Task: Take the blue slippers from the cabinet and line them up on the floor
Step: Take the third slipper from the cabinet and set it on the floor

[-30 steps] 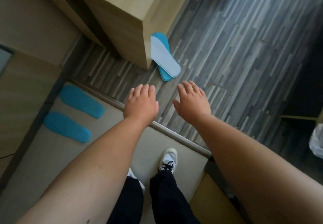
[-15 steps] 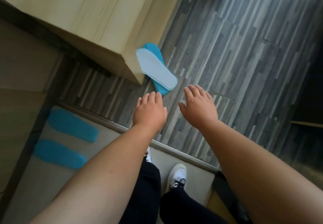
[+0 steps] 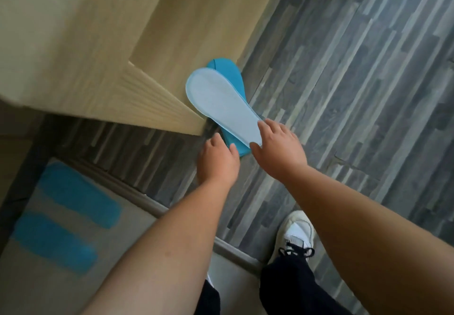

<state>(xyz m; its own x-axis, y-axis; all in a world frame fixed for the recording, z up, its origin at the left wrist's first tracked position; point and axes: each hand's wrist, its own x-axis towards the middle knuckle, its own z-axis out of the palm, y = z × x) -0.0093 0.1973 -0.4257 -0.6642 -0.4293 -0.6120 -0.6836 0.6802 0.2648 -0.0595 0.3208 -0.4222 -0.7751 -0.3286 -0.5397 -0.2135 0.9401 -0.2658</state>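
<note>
Both hands have closed in on the slipper pair since a second ago, when they hovered short of it. My right hand (image 3: 278, 148) now has its fingers spread over the near end of the top slipper (image 3: 223, 104), thumb at its edge, touching it. My left hand (image 3: 217, 161) sits just beside, fingertips at the near end of the lower slipper (image 3: 227, 74); whether it grips I cannot tell. I see the pair stacked on the grey plank floor (image 3: 356, 93), against the wooden cabinet (image 3: 103, 44) corner. Their long axis runs from the hands away toward the cabinet. Top one shows a pale blue-white sole; the one beneath is bright blue
</note>
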